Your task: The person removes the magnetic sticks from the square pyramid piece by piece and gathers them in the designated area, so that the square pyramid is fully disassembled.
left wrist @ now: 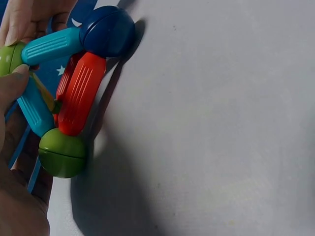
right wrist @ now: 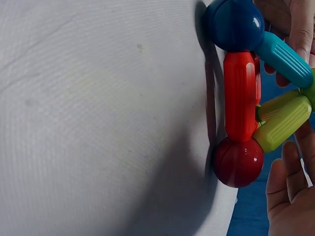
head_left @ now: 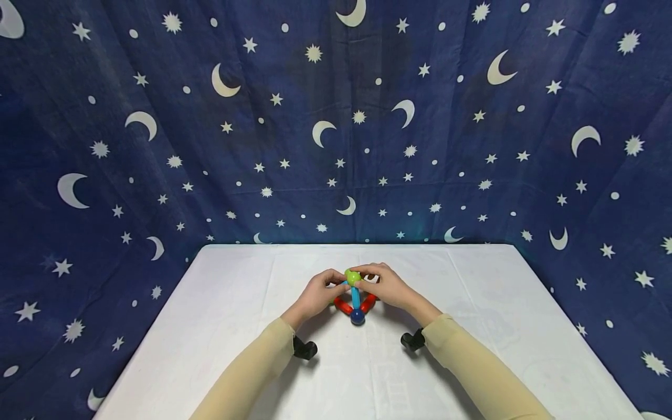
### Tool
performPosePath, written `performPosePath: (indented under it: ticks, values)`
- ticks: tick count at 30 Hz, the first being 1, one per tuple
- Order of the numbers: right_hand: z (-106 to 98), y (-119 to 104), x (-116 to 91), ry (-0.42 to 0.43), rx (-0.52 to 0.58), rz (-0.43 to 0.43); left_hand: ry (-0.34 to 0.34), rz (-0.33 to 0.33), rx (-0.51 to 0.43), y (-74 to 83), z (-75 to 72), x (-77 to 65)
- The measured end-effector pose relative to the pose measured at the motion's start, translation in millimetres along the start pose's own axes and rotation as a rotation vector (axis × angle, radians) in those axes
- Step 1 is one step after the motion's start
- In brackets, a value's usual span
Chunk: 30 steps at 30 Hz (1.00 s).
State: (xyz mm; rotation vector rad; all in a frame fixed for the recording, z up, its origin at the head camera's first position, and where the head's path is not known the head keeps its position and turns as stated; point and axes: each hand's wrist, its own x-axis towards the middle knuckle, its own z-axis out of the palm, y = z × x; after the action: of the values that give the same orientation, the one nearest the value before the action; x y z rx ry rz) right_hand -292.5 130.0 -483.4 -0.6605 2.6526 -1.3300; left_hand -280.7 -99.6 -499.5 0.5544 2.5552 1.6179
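Observation:
A small frame of toy rods and balls stands on the white table. Its top light green ball [head_left: 354, 278] sits between both hands, and light blue rods [left wrist: 54, 46] slope down from it. The left hand [head_left: 317, 294] pinches this top ball from the left, thumb at its joint with a rod. From the right, the right hand [head_left: 389, 287] holds the same ball between thumb and index finger. Red rods [right wrist: 239, 96] join the dark blue ball [head_left: 357, 317] in front to a green ball [left wrist: 62, 153] and a red ball [right wrist: 238, 162]. Yellow-green rods [right wrist: 284, 124] rise on the right.
A white cloth covers the table [head_left: 210, 326]. Dark blue fabric [head_left: 336, 146] with moons and stars hangs behind and along both sides. Black wrist mounts [head_left: 305, 349] stick out below the sleeves, close to the tabletop.

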Motion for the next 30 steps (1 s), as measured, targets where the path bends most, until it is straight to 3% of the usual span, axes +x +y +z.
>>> performPosePath:
  ticks: [12, 21, 26, 30]
  values:
    - [0, 4, 2, -0.036, 0.042, -0.03, -0.01, -0.025, -0.027, -2.6, -2.8, 1.4]
    - [0, 1, 1, -0.028, 0.06, -0.01, 0.035, -0.023, -0.01, -4.4, -23.1, -8.4]
    - [-1, 0, 1, -0.028, 0.062, 0.006, 0.053, -0.049, -0.026, -10.0, -33.6, -14.5]
    - [0, 0, 1, -0.031, 0.062, 0.006, 0.048, -0.099, -0.003, -11.9, -34.1, -20.8]
